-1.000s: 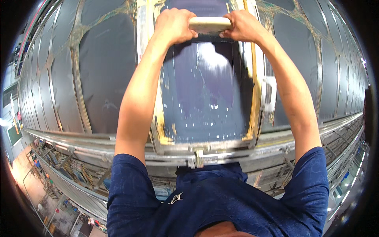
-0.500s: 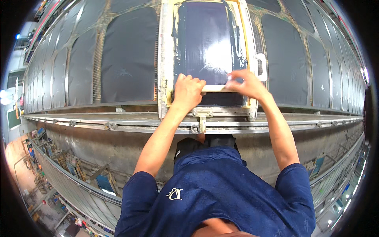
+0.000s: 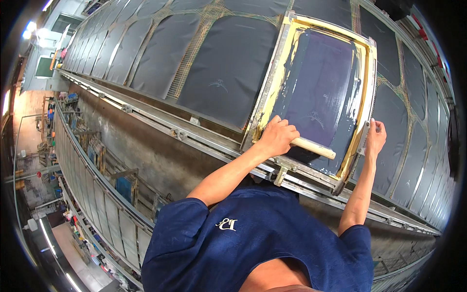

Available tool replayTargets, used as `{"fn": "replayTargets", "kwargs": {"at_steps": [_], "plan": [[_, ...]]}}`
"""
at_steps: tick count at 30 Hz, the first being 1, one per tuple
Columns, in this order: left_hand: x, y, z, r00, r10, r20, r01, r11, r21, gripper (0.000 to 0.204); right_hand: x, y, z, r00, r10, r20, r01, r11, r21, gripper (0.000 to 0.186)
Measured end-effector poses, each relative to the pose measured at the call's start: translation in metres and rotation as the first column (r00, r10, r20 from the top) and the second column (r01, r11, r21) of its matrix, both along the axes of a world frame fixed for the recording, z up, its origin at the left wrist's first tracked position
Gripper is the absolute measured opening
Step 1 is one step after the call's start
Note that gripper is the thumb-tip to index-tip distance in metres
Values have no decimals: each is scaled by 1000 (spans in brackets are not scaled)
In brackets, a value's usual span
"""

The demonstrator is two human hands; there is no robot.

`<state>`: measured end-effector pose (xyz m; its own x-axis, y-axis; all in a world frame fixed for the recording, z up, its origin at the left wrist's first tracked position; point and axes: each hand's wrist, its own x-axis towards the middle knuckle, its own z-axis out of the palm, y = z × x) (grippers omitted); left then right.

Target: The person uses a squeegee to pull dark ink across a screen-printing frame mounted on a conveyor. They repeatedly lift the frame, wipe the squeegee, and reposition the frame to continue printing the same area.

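Note:
A screen-printing frame (image 3: 267, 82) with yellowed inner edges and a dark inked mesh (image 3: 321, 78) lies tilted in the view on a long printing table of dark panels. My left hand (image 3: 278, 136) grips a pale wooden squeegee (image 3: 314, 148), which rests across the near end of the mesh. My right hand (image 3: 376, 134) is off the squeegee, its fingers closed on a handle at the frame's right side, partly hidden by the fingers. A metal bracket (image 3: 282, 173) sticks out from the frame's near end.
Dark panels (image 3: 224, 58) with pale markings run along both sides of the frame. A metal rail (image 3: 146, 121) follows the table's near edge. Below left, a slatted rack (image 3: 97, 194) holds several boards, beside a walkway with lights and assorted items.
The squeegee moved from the mesh's far end to its near end. My right hand let go of it and moved to the frame's side. The view has turned, swinging the frame rightward.

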<state>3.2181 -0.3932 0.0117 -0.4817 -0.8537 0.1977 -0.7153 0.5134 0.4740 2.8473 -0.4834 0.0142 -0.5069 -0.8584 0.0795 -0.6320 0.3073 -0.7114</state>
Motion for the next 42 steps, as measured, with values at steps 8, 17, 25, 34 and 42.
{"fn": "replayTargets", "kwargs": {"at_steps": [8, 17, 25, 34, 42], "plan": [[169, -32, 13, 985, -30, 171, 20, 998, 57, 30, 176, -15, -42, 991, 45, 127, -25, 987, -157, 21], [286, 14, 30, 981, -50, 187, 66, 995, -80, 34, 292, -13, -50, 967, -18, 255, 47, 993, -111, 25], [298, 42, -3, 970, -69, 234, 104, 985, -141, 51, 309, -22, -46, 964, -41, 264, 48, 999, -18, 25], [285, -94, -11, 969, -68, 236, 117, 973, -199, 39, 304, -28, -31, 994, 39, -100, -1, 936, 352, 29], [259, -357, -52, 970, -11, 243, 105, 920, -378, 48, 292, -163, 8, 878, 457, -139, -451, 889, 79, 42]]}}
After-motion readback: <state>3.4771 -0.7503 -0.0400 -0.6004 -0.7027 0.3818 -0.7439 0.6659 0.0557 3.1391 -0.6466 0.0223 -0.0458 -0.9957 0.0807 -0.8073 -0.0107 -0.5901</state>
